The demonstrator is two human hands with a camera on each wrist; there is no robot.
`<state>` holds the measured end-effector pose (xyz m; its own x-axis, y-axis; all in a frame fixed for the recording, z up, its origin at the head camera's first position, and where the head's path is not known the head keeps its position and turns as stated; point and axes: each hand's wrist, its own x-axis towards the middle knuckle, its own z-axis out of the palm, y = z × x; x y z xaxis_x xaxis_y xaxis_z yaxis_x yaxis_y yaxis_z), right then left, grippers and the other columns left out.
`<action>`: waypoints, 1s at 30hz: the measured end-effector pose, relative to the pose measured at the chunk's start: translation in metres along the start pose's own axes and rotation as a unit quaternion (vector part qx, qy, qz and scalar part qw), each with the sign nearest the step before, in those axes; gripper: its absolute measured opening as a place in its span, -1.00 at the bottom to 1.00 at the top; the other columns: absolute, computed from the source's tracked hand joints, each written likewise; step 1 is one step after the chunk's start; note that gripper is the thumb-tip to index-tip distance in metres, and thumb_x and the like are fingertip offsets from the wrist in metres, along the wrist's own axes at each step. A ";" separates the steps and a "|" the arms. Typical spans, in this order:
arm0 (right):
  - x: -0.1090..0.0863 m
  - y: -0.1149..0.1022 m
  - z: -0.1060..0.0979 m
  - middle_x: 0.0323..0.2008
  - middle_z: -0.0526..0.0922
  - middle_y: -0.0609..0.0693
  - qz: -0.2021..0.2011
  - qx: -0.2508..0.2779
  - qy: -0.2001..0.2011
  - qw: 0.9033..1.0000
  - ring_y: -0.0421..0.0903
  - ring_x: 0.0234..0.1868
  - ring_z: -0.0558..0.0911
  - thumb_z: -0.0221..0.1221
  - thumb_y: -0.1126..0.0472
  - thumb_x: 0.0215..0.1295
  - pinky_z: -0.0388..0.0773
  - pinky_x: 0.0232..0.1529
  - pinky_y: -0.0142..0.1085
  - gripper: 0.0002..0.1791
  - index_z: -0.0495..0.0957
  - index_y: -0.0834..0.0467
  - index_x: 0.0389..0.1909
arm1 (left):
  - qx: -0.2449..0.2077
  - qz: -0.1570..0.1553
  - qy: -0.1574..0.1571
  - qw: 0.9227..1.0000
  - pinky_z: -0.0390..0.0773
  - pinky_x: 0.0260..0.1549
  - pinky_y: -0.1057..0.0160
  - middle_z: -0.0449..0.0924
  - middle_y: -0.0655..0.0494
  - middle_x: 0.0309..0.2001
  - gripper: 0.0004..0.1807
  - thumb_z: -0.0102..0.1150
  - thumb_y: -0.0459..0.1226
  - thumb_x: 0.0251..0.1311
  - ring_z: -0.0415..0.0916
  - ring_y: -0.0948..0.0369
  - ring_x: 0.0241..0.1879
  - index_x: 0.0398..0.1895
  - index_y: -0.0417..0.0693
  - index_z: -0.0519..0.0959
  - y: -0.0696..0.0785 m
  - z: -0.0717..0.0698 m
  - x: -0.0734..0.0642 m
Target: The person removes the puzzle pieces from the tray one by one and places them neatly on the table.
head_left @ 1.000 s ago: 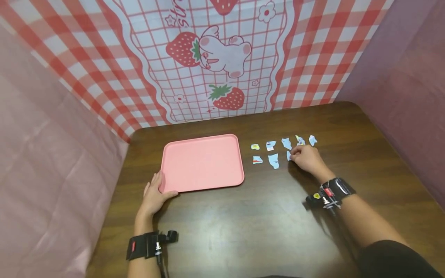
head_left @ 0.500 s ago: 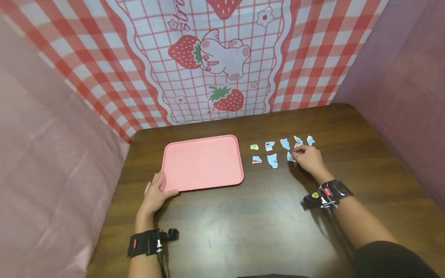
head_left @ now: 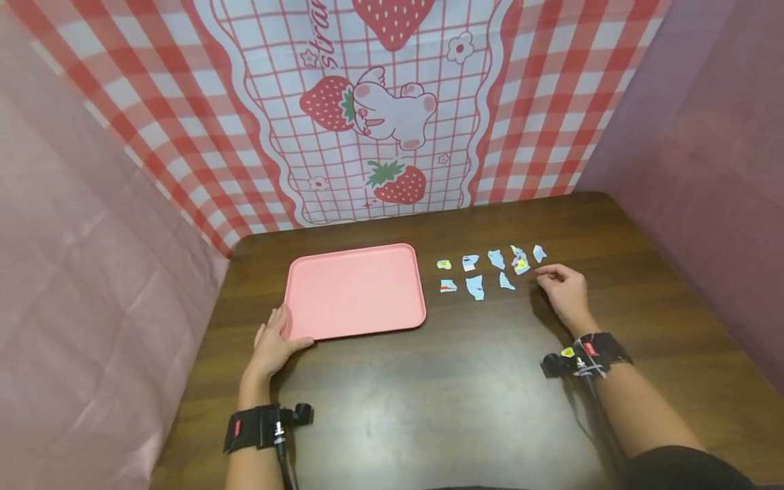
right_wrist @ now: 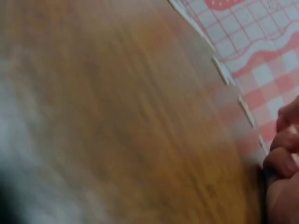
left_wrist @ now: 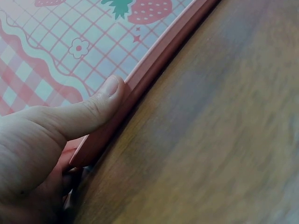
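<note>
My left hand (head_left: 272, 342) rests on the front left corner of a pink rectangular tray (head_left: 355, 292). In the left wrist view the thumb (left_wrist: 93, 109) lies against the tray's rim (left_wrist: 154, 63). My right hand (head_left: 563, 292) stands to the right of several small, flat, irregular pieces in two rows, printed light blue with coloured patches. Its fingers are loosely curled, with no piece seen between them. Nearest to it are a multicoloured piece (head_left: 520, 261) and a light blue piece (head_left: 539, 254); a narrow piece (head_left: 505, 281) ends the front row.
A brown wood-grain table (head_left: 392, 408) carries everything. Behind it hangs a red-and-white checked cloth (head_left: 392, 136) with strawberries, and pink cloth (head_left: 79, 272) drapes the sides. Black straps (head_left: 254, 430) hold cameras and cables on both wrists.
My right hand has let go of the narrow front-row piece and moved right, leaving that piece and the multicoloured one in full view. The left hand and tray have stayed put.
</note>
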<state>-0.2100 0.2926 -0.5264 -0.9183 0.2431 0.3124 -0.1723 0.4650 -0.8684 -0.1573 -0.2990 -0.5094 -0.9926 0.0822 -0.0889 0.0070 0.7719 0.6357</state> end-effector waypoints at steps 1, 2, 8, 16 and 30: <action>0.001 0.002 0.000 -0.52 0.66 -0.09 0.000 0.014 0.009 1.000 -0.39 -0.54 0.50 0.22 0.43 0.24 0.41 -0.50 -0.56 -0.85 0.70 0.44 -0.26 | -0.002 0.000 -0.001 1.000 -0.35 0.44 -0.21 -0.16 -0.37 0.55 0.23 0.43 0.04 0.12 -0.31 -0.18 0.57 0.55 -0.43 -0.13 0.000 0.000 0.001; 0.002 0.003 0.000 -0.56 0.64 -0.11 -0.001 0.023 0.016 1.000 -0.36 -0.57 0.49 0.22 0.43 0.24 0.40 -0.53 -0.55 -0.85 0.69 0.45 -0.27 | -0.002 -0.001 0.000 1.000 -0.34 0.44 -0.22 -0.16 -0.38 0.55 0.23 0.43 0.04 0.12 -0.31 -0.19 0.57 0.55 -0.44 -0.13 0.001 0.000 0.001; -0.002 0.006 0.001 -0.61 0.57 -0.02 -0.003 0.023 0.017 1.000 -0.30 -0.62 0.44 0.20 0.43 0.25 0.36 -0.58 -0.46 -0.87 0.69 0.42 -0.31 | -0.004 -0.004 0.003 1.000 -0.33 0.44 -0.21 -0.14 -0.38 0.55 0.23 0.45 0.05 0.10 -0.29 -0.19 0.57 0.55 -0.44 -0.10 -0.001 -0.001 0.003; 0.000 0.005 0.003 -0.55 0.62 0.12 -0.015 0.032 0.020 0.999 -0.30 -0.63 0.48 0.19 0.43 0.28 0.40 -0.59 -0.49 -0.86 0.69 0.42 -0.32 | -0.029 -0.006 0.022 0.999 -0.34 0.45 -0.19 -0.10 -0.32 0.56 0.24 0.49 0.03 0.05 -0.27 -0.16 0.57 0.57 -0.37 -0.07 -0.003 0.000 0.004; -0.009 -0.018 -0.006 -0.55 0.62 0.12 0.002 0.049 -0.056 0.997 -0.28 -0.65 0.48 0.16 0.48 0.27 0.42 -0.61 -0.47 -0.83 0.63 0.53 -0.21 | -0.081 -0.026 0.000 0.996 -0.21 0.47 -0.20 -0.18 -0.32 0.58 0.10 0.31 0.02 0.28 -0.25 -0.20 0.56 0.60 -0.29 -0.15 -0.003 -0.003 -0.006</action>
<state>-0.1971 0.2872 -0.5117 -0.9522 0.1453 0.2686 -0.1974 0.3782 -0.9044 -0.1517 -0.3039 -0.5088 -0.9911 0.0449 -0.1250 -0.0640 0.6633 0.7456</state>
